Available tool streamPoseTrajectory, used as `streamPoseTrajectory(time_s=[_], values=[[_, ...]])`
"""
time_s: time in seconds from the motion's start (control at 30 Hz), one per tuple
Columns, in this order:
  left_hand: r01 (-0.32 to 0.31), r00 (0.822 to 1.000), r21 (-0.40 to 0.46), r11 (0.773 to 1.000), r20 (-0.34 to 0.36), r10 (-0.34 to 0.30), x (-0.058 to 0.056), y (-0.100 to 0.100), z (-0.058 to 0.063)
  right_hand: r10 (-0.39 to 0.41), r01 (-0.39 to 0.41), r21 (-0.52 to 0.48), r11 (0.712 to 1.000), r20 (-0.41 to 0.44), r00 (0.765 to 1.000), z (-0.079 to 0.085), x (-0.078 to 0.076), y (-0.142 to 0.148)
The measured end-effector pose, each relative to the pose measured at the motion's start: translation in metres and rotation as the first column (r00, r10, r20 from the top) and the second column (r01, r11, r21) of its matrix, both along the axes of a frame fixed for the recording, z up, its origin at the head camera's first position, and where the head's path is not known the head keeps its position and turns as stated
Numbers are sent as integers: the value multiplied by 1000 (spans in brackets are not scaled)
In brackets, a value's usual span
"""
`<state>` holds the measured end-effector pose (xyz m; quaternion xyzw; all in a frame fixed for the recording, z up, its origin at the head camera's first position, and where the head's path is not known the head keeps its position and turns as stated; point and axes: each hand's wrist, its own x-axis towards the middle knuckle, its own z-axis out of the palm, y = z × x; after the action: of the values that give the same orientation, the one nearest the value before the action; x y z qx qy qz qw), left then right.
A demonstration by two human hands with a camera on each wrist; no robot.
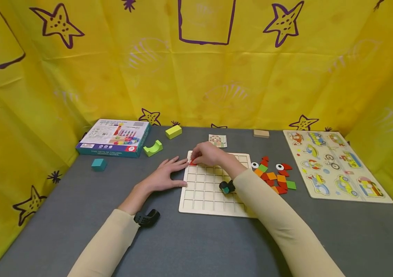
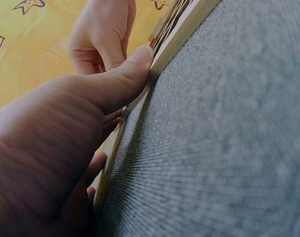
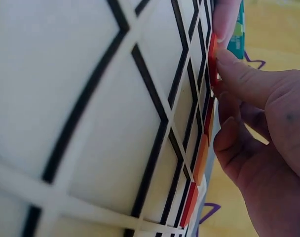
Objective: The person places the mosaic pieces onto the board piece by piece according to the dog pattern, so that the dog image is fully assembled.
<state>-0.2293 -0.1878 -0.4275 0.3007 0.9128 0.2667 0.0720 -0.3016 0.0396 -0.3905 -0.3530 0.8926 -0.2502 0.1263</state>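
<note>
A pale wooden grid board [image 1: 203, 206] lies on the grey table. My right hand [image 1: 207, 154] reaches over it to the far left corner and pinches a small flat red tile [image 3: 212, 61] between thumb and fingers, right at the grid. In the right wrist view an orange tile [image 3: 202, 157] and a red-orange tile [image 3: 190, 203] sit along the same edge of the board. My left hand [image 1: 166, 175] is spread on the table with straight fingers, thumb and fingertips at the board's left edge. The left wrist view shows its thumb [image 2: 132, 69] against the edge.
Right of the board lie several loose red, orange and green tiles [image 1: 281, 178] and round black-and-white tiles [image 1: 280, 167]. A picture card [image 1: 218, 141] lies behind it. A picture puzzle [image 1: 336, 165], a boxed set [image 1: 113, 138] and blocks, one teal [image 1: 99, 164], one yellow [image 1: 173, 132], stand around.
</note>
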Motion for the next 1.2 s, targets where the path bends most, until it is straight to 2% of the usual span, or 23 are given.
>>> streamPoseTrajectory(time_s=[0.17,0.3,0.6,0.8,0.93,1.2], values=[[-5,1000,3,1000,0,5,0,-3,0,24,-24,-19,1000,-13,1000,1,0,2],[-12,1000,-8,1000,5,12,0,-4,0,16,-17,-67,998,-8,1000,8,2,17],[-6,1000,-7,1000,2,6,0,-4,0,-106,109,-117,987,35,994,23,11,93],[-2,1000,-4,1000,2,2,-1,-3,-3,-182,186,-68,980,57,982,24,26,138],[0,1000,-1,1000,1,0,-2,-2,-4,-161,161,-22,987,25,987,20,36,164],[4,1000,-5,1000,-1,-4,-2,1,-3,-114,114,-2,993,9,993,11,53,196]])
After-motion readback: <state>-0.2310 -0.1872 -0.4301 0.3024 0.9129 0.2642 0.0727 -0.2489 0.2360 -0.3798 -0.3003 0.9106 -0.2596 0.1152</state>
